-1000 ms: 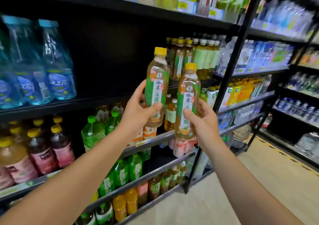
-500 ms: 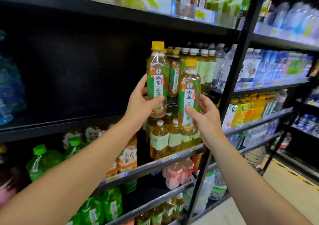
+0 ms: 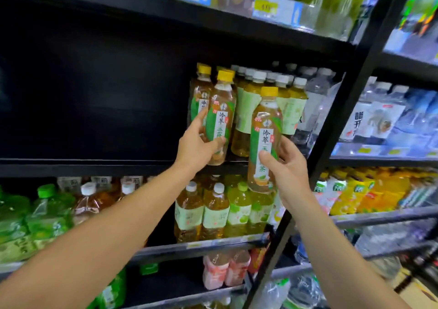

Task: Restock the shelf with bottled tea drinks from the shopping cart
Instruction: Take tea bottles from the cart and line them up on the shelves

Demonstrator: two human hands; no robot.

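The tea bottle (image 3: 220, 117) at the shelf looks like clear, glossy plastic, its wrap label a smooth printed film, its yellow cap (image 3: 225, 76) matt plastic. The second tea bottle (image 3: 265, 140) has the same shiny, slightly dented clear walls. The shelf board (image 3: 83, 166) is black and matt, seemingly painted metal, as is the upright post (image 3: 350, 109). The price tags (image 3: 275, 10) sit behind glossy clear plastic strips.

Two upright yellow-capped tea bottles (image 3: 220, 117) (image 3: 264, 143)
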